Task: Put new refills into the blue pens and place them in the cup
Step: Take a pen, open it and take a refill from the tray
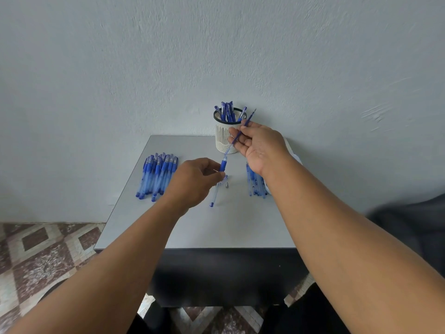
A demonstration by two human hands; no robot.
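So our left hand (192, 179) pinches the pen barrel (218, 183) mid-bench, long axis pointing up-right at the cup (226, 138). Right hand (257, 145) pinches the refill (237, 136), in line with the barrel, lower end at its blue grip, looks like. Cup already holds several finished pens (227, 112).

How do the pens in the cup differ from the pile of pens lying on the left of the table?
The pens in the cup stand upright, leaning on its rim; the pile of pens on the left lies flat on the table. The cup holds only a few, while the pile has noticeably more, packed side by side. Both groups are blue pens with translucent barrels.
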